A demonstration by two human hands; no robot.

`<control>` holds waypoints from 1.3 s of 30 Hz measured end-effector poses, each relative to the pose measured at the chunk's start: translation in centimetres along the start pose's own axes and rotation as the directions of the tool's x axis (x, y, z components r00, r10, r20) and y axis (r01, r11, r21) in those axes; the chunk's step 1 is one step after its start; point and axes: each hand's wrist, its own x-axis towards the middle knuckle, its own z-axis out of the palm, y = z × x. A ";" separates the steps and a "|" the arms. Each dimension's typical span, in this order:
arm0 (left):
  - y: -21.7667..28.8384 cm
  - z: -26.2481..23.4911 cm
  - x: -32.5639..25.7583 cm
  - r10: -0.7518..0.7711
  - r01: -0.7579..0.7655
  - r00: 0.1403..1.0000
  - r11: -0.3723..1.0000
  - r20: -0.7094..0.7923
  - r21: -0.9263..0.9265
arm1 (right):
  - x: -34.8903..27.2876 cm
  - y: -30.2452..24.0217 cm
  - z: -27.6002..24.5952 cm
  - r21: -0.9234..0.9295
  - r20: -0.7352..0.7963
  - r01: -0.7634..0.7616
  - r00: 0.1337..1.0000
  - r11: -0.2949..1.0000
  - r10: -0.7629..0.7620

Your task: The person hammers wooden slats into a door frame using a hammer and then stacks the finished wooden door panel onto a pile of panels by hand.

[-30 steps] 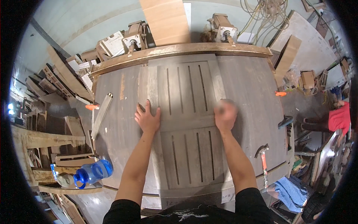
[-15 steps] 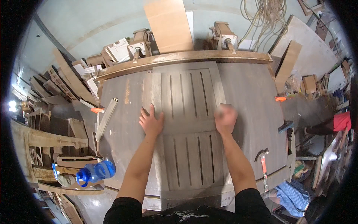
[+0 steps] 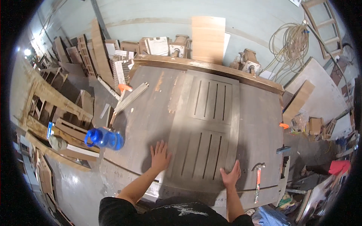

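Note:
A greyish wooden door panel with two groups of long slots lies flat on the workbench in front of me. My left hand is at the panel's left side near its lower end, fingers spread and nothing in them. At the lower right edge of the panel is my right hand, thumb apart from the fingers, touching or just beside the frame; it holds nothing. To the right of that hand a claw hammer with a red-orange handle lies on the bench.
A metal beam with cylinders behind it closes off the workbench at the far side. On the left are a grooved wooden strip and a blue water bottle. Orange clips sit on the bench edges. Coiled hose hangs on the wall.
Both hands have moved nearer along the panel toward its lower end. My right hand, closed before, has opened. The view has swung left, so the panel appears tilted.

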 end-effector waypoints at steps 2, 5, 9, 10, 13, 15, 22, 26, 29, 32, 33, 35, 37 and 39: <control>-0.6 -0.3 -5.5 -0.033 0.033 0.999 0.998 0.017 -0.049 | -4.0 -0.1 -0.6 -0.119 -0.049 -0.156 0.987 0.981 0.152; -0.9 -0.2 -9.6 -0.066 0.068 0.998 0.986 0.019 -0.151 | -6.2 0.2 -0.8 -0.069 -0.069 -0.179 0.982 0.981 0.174; -0.9 0.9 -9.9 -0.173 0.173 0.984 0.918 0.032 -0.356 | -5.0 2.0 0.8 -0.030 -0.219 -0.173 0.962 0.985 0.162; -0.4 0.4 -9.7 -0.169 0.164 0.986 0.918 0.017 -0.361 | -4.4 2.1 -0.2 -0.026 -0.230 -0.163 0.961 0.986 0.152; 2.0 -2.8 -11.4 -0.155 0.182 0.983 0.842 0.096 -0.509 | -3.5 3.2 -5.8 0.554 0.221 -0.390 0.921 0.735 0.322; 2.2 -2.9 -12.9 -0.097 0.122 0.992 0.870 0.077 -0.478 | -3.8 4.1 -9.6 0.642 0.215 -0.347 0.938 0.683 0.274; 6.5 -0.6 -17.0 0.178 -0.033 0.905 0.935 0.386 -0.354 | -10.6 -13.5 -26.9 0.860 0.006 -0.041 0.998 0.509 0.070; 8.8 -2.0 -16.8 0.395 -0.099 0.905 0.557 0.157 -0.825 | -12.5 -19.4 -25.2 0.981 -0.042 0.115 0.910 0.154 -0.411; 11.5 -16.7 -16.4 0.289 0.280 0.912 0.075 0.290 -0.957 | -10.3 -19.6 -18.8 0.932 0.099 0.099 0.856 0.348 -0.507; 8.6 -25.4 -15.2 0.162 0.516 0.856 -0.298 0.490 -0.803 | -7.3 -20.0 -8.8 0.868 0.245 -0.175 0.965 0.465 -0.094; 7.4 -26.6 -15.0 0.106 0.498 0.867 -0.180 0.486 -0.848 | -6.6 -15.9 -2.6 0.799 0.193 -0.105 0.977 0.592 -0.087; 4.6 -27.8 -14.4 0.011 0.471 0.882 -0.005 0.471 -0.882 | -6.5 -10.0 6.5 0.681 0.172 -0.089 0.984 0.727 -0.040; 2.3 -28.3 -14.6 -0.168 0.462 0.886 0.262 0.432 -0.847 | -7.6 -9.5 9.9 0.669 0.231 -0.232 0.968 0.706 0.100; -0.3 -26.3 -14.9 -0.320 0.444 0.888 0.410 0.330 -0.797 | -7.8 -9.6 10.4 0.671 0.294 -0.326 0.942 0.666 0.164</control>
